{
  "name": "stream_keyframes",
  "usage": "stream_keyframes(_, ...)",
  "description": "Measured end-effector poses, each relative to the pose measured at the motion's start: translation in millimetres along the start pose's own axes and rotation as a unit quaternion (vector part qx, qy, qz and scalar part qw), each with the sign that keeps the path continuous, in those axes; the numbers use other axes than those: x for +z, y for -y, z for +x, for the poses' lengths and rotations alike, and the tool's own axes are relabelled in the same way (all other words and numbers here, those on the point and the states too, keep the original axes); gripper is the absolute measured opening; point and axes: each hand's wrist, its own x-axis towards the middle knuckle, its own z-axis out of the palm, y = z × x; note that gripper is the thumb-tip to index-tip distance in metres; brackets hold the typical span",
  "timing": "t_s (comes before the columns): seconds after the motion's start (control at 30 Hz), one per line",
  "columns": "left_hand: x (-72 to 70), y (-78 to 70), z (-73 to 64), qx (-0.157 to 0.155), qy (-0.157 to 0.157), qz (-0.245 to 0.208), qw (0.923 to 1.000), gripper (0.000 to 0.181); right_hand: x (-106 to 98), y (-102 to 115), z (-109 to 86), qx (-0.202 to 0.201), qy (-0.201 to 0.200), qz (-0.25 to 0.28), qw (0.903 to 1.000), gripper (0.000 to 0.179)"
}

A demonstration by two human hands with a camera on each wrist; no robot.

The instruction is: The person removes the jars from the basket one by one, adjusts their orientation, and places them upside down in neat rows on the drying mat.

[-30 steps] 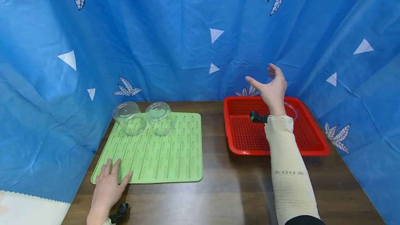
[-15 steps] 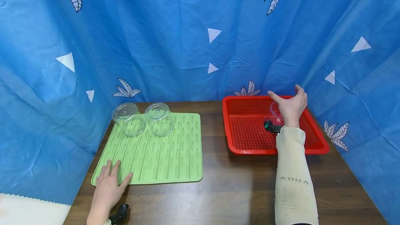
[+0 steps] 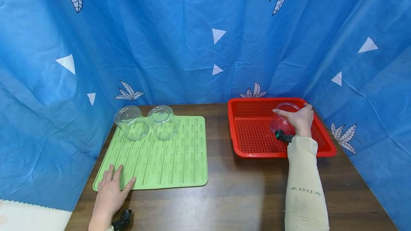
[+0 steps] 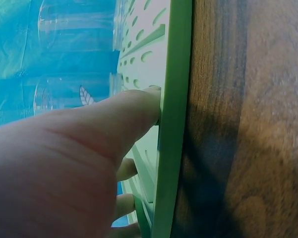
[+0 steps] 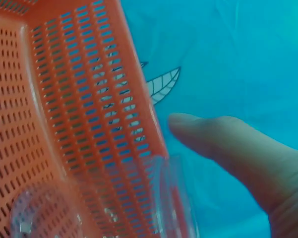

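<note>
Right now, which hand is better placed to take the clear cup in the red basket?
Probably the right hand: it reaches over the red basket, close to the clear cup. The left hand rests at the near edge of the green mat, well away from the basket.

Brown wood-grain table (image 3: 231, 199); green mat (image 3: 183, 152) on left, red basket (image 3: 250, 137) right

Dark capitals (image 3: 305, 191), apparently reading "AQUA", run in one line across the person's cream right sleeve (image 3: 306, 177); the second letter could also be an O.
</note>
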Motion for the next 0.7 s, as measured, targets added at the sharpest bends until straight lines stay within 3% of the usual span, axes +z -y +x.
stream_keyframes(0.23,-1.0,-0.4,-1.4,-0.003,0.003,-0.007,1.0,0.088,-6,-6,1.8,0.063,0.063,-0.012,0.996,0.127)
stream_keyframes(0.37,-1.2,0.0,-1.5,-0.003,0.003,-0.006,1.0,0.088,-8,-11,3.4,0.078,0.084,-0.026,0.9931,0.131)
stream_keyframes(0.7,-0.9,1.2,-0.5,-0.004,0.005,-0.008,0.9999,0.089,1,-19,0.2,0.077,0.051,-0.013,0.9957,0.109)
